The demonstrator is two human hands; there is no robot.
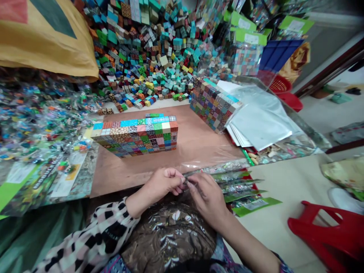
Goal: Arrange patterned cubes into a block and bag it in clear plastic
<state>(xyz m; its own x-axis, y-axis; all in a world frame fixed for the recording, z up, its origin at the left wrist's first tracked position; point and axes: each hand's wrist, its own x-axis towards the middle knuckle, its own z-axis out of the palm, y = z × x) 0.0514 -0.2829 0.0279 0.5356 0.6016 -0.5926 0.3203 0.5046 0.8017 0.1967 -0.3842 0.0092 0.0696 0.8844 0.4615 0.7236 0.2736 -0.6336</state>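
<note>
My left hand and my right hand meet in front of my lap, just off the table's near edge. Both are closed in a pinch, fingertips almost touching. Something small and dark sits between the fingertips; it is too small to name. Beyond them, on the brown board, stands a row of patterned cubes packed into a block. Another such cube block stands farther right. Beside my right hand are several packets with green header cards, partly covered by that hand.
Loose coloured cubes pile up at the back. Small wrapped pieces heap on the left under a yellow cloth bag. Clear plastic bags lie at the right. A red stool stands on the floor at lower right.
</note>
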